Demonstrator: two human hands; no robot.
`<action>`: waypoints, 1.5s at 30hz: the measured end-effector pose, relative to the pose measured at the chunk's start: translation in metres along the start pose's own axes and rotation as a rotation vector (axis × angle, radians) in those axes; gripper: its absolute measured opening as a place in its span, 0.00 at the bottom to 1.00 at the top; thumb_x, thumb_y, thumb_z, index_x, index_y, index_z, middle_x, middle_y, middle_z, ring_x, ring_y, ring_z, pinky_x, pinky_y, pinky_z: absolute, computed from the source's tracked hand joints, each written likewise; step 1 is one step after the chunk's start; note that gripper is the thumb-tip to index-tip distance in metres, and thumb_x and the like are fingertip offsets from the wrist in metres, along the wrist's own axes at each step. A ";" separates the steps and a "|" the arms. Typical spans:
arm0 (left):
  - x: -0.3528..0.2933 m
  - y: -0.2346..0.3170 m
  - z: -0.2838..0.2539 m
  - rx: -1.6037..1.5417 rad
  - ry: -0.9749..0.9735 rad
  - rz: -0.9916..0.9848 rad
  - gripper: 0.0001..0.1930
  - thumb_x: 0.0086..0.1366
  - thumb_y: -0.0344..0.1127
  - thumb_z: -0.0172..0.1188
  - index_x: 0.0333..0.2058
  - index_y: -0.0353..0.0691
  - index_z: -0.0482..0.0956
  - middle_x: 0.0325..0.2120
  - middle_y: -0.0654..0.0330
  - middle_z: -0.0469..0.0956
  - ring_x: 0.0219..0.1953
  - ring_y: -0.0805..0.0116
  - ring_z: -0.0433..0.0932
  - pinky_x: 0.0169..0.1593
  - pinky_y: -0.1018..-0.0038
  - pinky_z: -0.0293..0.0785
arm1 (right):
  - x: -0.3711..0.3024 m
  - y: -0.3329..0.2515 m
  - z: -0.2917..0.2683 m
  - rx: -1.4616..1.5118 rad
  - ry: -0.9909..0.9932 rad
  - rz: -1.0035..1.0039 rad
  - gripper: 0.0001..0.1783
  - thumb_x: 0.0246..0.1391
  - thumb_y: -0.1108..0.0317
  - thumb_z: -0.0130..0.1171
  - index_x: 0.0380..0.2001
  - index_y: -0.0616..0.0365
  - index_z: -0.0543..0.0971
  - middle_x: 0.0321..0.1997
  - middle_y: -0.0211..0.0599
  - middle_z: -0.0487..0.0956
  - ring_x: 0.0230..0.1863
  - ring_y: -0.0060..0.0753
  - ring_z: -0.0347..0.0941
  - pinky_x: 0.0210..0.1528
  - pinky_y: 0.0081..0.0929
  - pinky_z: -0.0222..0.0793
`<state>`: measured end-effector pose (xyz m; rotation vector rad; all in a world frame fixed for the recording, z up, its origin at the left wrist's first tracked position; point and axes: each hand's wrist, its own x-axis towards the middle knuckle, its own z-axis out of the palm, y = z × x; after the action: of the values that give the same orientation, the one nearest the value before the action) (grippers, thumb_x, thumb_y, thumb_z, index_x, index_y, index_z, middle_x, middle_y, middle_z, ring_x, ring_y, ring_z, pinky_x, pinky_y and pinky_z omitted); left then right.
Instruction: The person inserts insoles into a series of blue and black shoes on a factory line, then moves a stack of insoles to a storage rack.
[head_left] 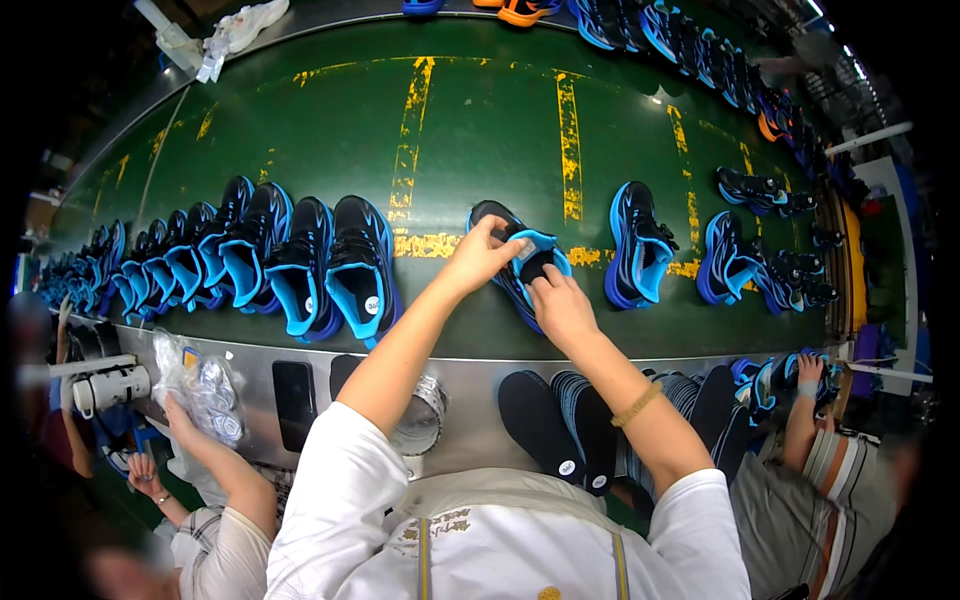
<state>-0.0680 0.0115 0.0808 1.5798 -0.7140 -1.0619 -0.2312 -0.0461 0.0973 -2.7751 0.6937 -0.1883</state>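
Note:
A black sneaker with a bright blue lining lies on the green belt in front of me, toe pointing away. My left hand pinches its raised tongue near the laces. From the heel side, my right hand reaches to the shoe's opening with its fingers bent together. Those fingertips dip inside, beside something black, and what they grip is hidden. To the left stands a matching sneaker, first of a long row. Another sneaker sits apart on the right.
Black insoles are stacked along the metal ledge by my right forearm. On its left lie a phone, a tape roll and a plastic bag. Co-workers' arms reach in at both sides. More shoes line the far rack.

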 end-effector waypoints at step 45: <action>-0.016 0.009 0.058 1.198 0.174 0.537 0.12 0.44 0.27 0.54 0.29 0.31 0.66 0.37 0.47 0.65 0.28 0.63 0.71 0.29 0.77 0.73 | -0.090 0.028 -0.009 0.326 0.137 0.088 0.10 0.41 0.71 0.60 0.30 0.62 0.76 0.44 0.54 0.68 0.45 0.55 0.66 0.54 0.47 0.54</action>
<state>-0.1263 -0.0017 0.0910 2.1878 -1.7062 0.0003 -0.3241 -0.0293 0.0918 -2.4333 0.7430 -0.4358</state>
